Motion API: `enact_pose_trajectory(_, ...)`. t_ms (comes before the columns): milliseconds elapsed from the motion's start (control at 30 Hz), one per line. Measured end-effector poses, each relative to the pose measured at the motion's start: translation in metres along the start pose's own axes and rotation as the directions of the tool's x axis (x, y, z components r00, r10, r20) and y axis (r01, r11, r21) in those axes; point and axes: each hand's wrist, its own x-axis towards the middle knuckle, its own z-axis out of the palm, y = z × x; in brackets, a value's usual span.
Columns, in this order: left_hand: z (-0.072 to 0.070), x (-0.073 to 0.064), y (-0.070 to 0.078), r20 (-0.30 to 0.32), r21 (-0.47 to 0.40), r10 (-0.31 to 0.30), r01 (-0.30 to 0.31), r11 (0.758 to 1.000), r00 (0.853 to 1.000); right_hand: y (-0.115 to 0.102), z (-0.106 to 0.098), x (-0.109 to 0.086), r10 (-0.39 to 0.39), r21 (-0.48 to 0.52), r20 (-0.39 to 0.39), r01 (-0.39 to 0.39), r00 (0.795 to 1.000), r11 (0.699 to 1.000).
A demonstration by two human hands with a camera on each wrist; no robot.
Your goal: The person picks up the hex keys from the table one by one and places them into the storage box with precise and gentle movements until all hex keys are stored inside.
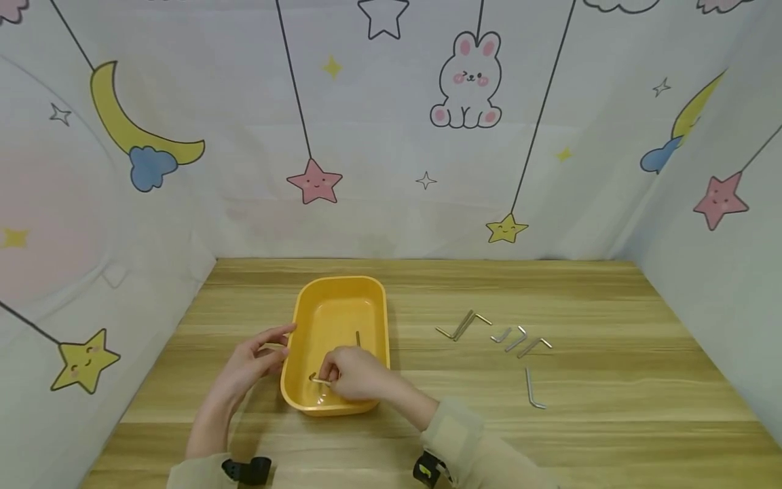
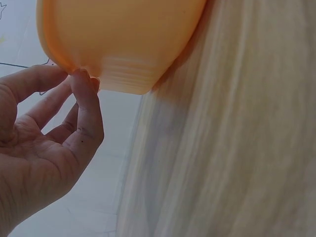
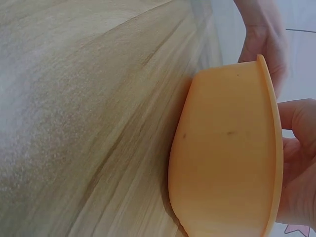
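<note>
A yellow plastic tray (image 1: 337, 411) stands on the table, left of centre. My left hand (image 1: 247, 367) is at its left side, fingertips touching the outer wall just under the rim; the left wrist view shows these fingers (image 2: 88, 106) loosely bent against the plastic. Inside the tray, my right hand (image 1: 354, 373) reaches low with curled fingers and pinches a small L-shaped hex key (image 1: 320, 381) near the tray's front left. Another hex key (image 1: 358, 337) shows as a dark shaft behind the knuckles. In the right wrist view the tray wall (image 3: 224, 148) hides the fingertips.
To the right of the tray lie several loose L-shaped hex keys, among them a brass-coloured one (image 1: 482, 318), a silver one (image 1: 518, 339) and a longer one (image 1: 531, 390) nearer the front. White printed cloth (image 1: 391, 224) walls the table's back and sides.
</note>
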Motion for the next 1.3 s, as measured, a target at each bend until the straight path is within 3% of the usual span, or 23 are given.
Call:
enact_pose_trajectory(567, -0.001, 0.001, 0.003, -0.008, 0.017, -0.006, 0.006, 1.0, 1.0, -0.002, 0.007, 0.003, -0.018, -0.036, 0.006, 0.018, 1.0, 0.999)
enact_pose_trajectory(867, -0.001, 0.001, 0.001, -0.001, 0.017, -0.014, 0.014, 1.0, 1.0, 0.0, 0.002, -0.003, -0.013, 0.07, -0.037, 0.016, 0.999, 0.997)
enact_pose_trajectory(1300, -0.001, 0.001, 0.0, 0.006, 0.016, -0.015, 0.015, 1.0, 1.0, 0.0, -0.005, -0.015, -0.024, 0.037, -0.135, 0.029, 0.991, 0.999)
